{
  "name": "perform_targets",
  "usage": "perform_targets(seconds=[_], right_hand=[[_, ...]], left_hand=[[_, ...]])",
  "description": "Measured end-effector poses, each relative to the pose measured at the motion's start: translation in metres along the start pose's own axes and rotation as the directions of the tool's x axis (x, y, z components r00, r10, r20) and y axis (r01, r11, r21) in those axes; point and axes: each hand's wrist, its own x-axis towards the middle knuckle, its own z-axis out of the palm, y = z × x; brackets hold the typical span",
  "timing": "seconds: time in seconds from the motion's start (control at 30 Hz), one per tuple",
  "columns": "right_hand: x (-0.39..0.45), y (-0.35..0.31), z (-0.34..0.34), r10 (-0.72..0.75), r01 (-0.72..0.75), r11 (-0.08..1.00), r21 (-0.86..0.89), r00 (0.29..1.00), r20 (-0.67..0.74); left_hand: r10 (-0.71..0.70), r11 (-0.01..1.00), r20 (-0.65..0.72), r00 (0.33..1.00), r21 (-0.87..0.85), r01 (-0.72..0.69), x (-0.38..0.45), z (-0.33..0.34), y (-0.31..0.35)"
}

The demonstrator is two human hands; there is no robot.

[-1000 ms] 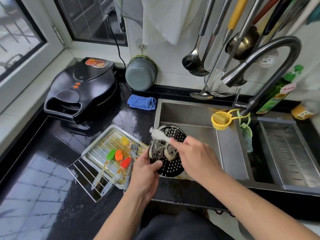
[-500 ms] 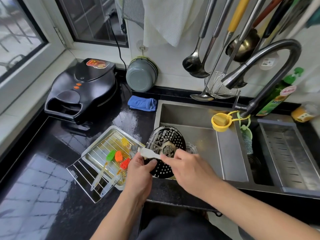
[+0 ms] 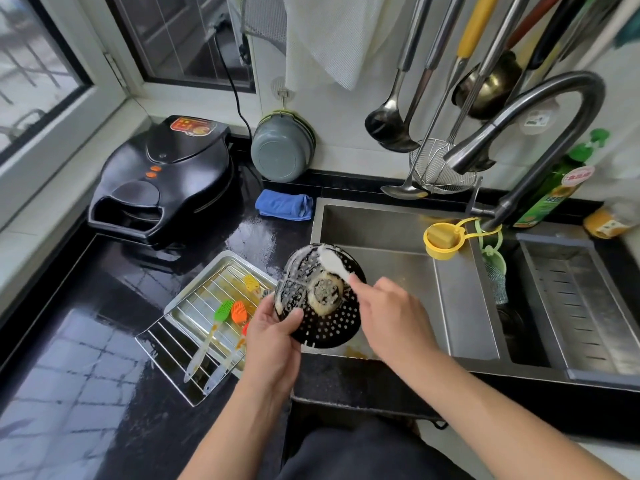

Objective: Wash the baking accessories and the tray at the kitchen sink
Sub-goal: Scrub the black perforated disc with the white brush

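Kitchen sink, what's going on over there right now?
A person is scrubbing a black perforated disc at the left edge of the sink. The left hand grips its lower rim, tilted up, while the right hand works a white brush over its sudsy upper part. The faucet shows no water running. A tray with a wire rack and colourful silicone brushes waits on the counter beside it.

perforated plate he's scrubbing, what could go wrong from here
The soapy black plate is pinched only at its lower left edge by the left hand, so a hard push from the brush in the right hand might make it slip into the sink. It hangs over the sink's front left corner, so suds may drip onto the counter. The brushes' handles overhang the tray near the left forearm and could get knocked.
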Motion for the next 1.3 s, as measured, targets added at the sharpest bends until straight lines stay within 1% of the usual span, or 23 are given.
perform_targets(seconds=[0.07,0.1,0.13,0.17,0.2,0.23,0.27,0.33,0.37,0.4,0.5,0.53,0.63,0.67,0.73,0.77,0.87,0.9,1.0,1.03,1.13,1.2,1.3], right_hand=[[-0.01,-0.011,-0.002,-0.109,0.105,0.993,0.054,0.992,0.071],[-0.011,-0.012,-0.002,-0.134,0.13,0.99,0.057,0.989,0.059],[-0.008,-0.009,-0.003,-0.086,0.084,0.995,0.052,0.996,0.024],[0.0,-0.003,-0.002,0.013,-0.012,0.999,0.053,1.0,-0.023],[0.007,0.002,-0.001,0.111,-0.107,0.992,0.068,0.992,-0.057],[0.011,0.001,0.001,0.159,-0.153,0.985,0.083,0.985,-0.067],[0.012,-0.006,0.002,0.145,-0.139,0.985,0.102,0.988,-0.058],[0.004,-0.029,0.003,-0.001,0.005,0.99,0.139,1.0,-0.025],[0.002,-0.034,0.003,-0.042,0.044,0.989,0.14,0.999,-0.016],[0.005,-0.032,0.003,-0.019,0.022,0.993,0.119,1.0,-0.023],[0.021,-0.005,0.001,0.162,-0.157,0.985,0.074,0.985,-0.06],[0.019,-0.003,0.001,0.158,-0.154,0.985,0.074,0.986,-0.049],[0.004,-0.018,0.0,-0.009,0.006,0.992,0.126,1.0,0.022],[0.004,-0.016,0.0,-0.016,0.013,0.994,0.111,1.0,0.022],[0.01,-0.005,-0.001,0.038,-0.036,0.997,0.063,0.999,-0.02],[0.009,-0.003,-0.002,0.024,-0.023,0.999,0.048,1.0,-0.02],[-0.007,-0.009,-0.002,-0.2,0.197,0.979,0.046,0.975,0.1],[-0.008,-0.009,-0.003,-0.214,0.211,0.977,0.038,0.97,0.117],[0.005,0.0,-0.006,-0.061,0.062,0.998,-0.014,0.998,0.014],[0.005,0.0,-0.006,-0.073,0.074,0.997,-0.022,0.997,0.023],[-0.012,-0.011,-0.007,-0.249,0.247,0.969,0.031,0.955,0.161],[-0.013,-0.009,-0.008,-0.217,0.211,0.976,0.056,0.965,0.15],[-0.006,-0.002,-0.007,-0.106,0.102,0.99,0.098,0.994,0.027]], left_hand=[[-0.018,1.0,0.006,1.0,0.017,0.018,0.0,-0.002,0.002],[-0.027,0.999,0.007,1.0,0.028,0.026,0.0,-0.003,0.002],[-0.033,0.999,0.008,0.999,0.038,0.032,0.0,-0.002,0.002],[-0.031,0.998,0.008,0.999,0.047,0.031,0.0,-0.002,0.001],[-0.026,0.998,0.005,1.0,0.056,0.026,0.0,-0.001,0.0],[-0.019,0.998,-0.002,1.0,0.063,0.019,0.0,0.001,-0.001],[-0.011,0.997,-0.008,1.0,0.074,0.011,-0.001,0.002,-0.002],[0.009,0.996,-0.005,1.0,0.084,-0.009,-0.002,0.003,-0.006],[0.021,0.997,-0.005,1.0,0.074,-0.02,-0.001,0.003,-0.007],[0.032,0.997,-0.01,0.999,0.064,-0.031,-0.001,0.003,-0.008],[0.076,0.996,-0.05,0.996,0.055,-0.074,-0.001,0.001,-0.005],[0.084,0.995,-0.051,0.995,0.056,-0.081,0.0,-0.001,-0.002],[0.06,0.998,-0.024,0.998,0.007,-0.06,0.001,-0.005,0.002],[0.052,0.999,-0.017,0.998,-0.009,-0.052,0.002,-0.006,0.003],[0.035,0.999,-0.015,0.999,-0.035,-0.035,0.003,-0.006,0.004],[0.026,0.999,-0.009,1.0,-0.044,-0.027,0.003,-0.005,0.005],[-0.02,0.997,0.015,1.0,-0.077,0.021,0.002,-0.006,0.005],[-0.042,0.995,0.024,0.999,-0.09,0.044,0.002,-0.007,0.004],[-0.083,0.989,0.04,0.996,-0.118,0.087,0.001,-0.004,0.0],[-0.086,0.988,0.042,0.995,-0.124,0.09,0.0,-0.003,-0.001],[-0.078,0.988,0.043,0.996,-0.132,0.083,0.0,-0.003,-0.003],[-0.072,0.987,0.042,0.997,-0.144,0.077,0.001,-0.003,-0.001],[-0.092,0.972,0.045,0.995,-0.211,0.099,0.005,0.003,0.002]])
